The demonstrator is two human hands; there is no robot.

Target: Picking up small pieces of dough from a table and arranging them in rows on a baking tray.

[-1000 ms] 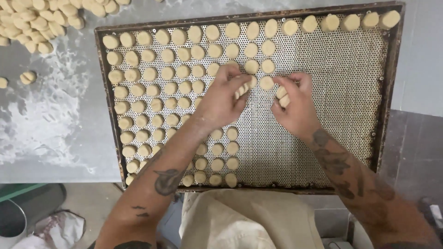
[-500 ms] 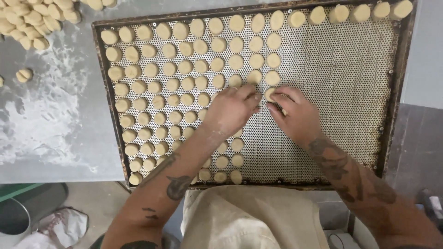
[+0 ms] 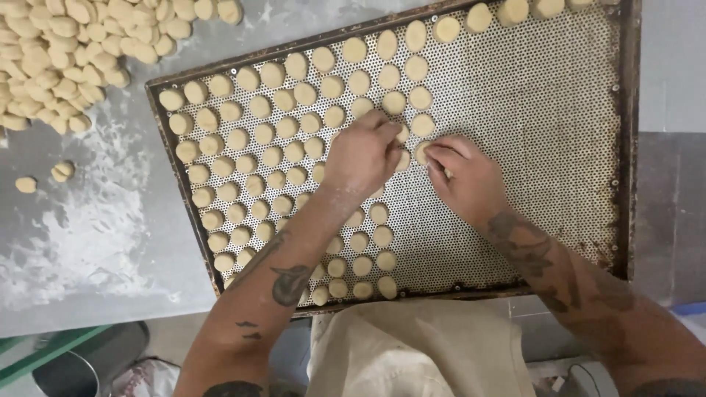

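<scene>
- Head view: my left hand [image 3: 364, 154] and my right hand [image 3: 463, 176] have moved lower on the perforated tray [image 3: 625, 147], each pinching a small dough piece [image 3: 421, 152] near its middle.
- The rows of dough rounds [image 3: 294, 125] grow towards the tray's right edge.
- The loose dough pile [image 3: 66, 51] waits at the tabletop's far left corner.

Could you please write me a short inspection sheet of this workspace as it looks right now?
Surface: grey worktop, dusted with flour at the left.
Job's things: perforated metal tray, left half filled with rows of round dough pieces; right half bare apart from a top row.
Clutter: loose pile of dough pieces off the tray at top left, a few strays below it.
Hands: left hand and right hand meet at mid-tray, fingertips on dough pieces; whether they grip any is hidden.
Cables: nothing seen.
Surroundings: beige apron at the near edge; a dark bucket on the floor at lower left.
</scene>
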